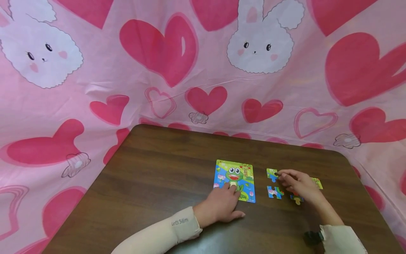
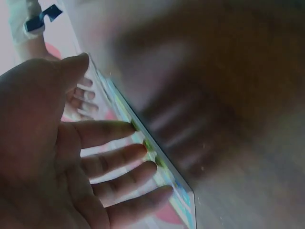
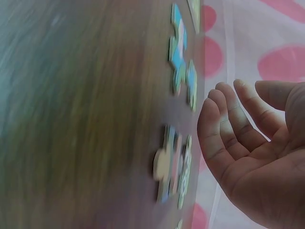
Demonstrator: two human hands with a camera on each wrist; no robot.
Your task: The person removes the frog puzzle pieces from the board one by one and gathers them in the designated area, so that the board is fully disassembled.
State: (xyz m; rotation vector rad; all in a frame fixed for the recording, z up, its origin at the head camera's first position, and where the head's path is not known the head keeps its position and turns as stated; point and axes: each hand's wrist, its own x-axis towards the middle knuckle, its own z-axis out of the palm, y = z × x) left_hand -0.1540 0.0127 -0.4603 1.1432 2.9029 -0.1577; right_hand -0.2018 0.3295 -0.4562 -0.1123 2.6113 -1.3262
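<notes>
A frog picture card (image 1: 235, 175) lies flat on the table. My left hand (image 1: 223, 204) rests its fingertips on the card's lower part, fingers extended and thumb spread to the side. To the right, my right hand (image 1: 299, 186) hovers over several jigsaw pieces, its fingers loosely bent. In the right wrist view nothing sits between those fingers. A green and blue piece (image 1: 271, 174) lies by its fingertips, with a pink and blue piece (image 1: 275, 193) below that one. A tan-tabbed piece (image 1: 297, 199) and a green piece (image 1: 317, 183) are partly hidden by the hand.
The brown wooden table (image 1: 152, 176) has rounded far corners. Behind and beside it hangs a pink cloth (image 1: 215, 77) printed with hearts and rabbits. A dark band (image 1: 312, 237) hangs at the right sleeve.
</notes>
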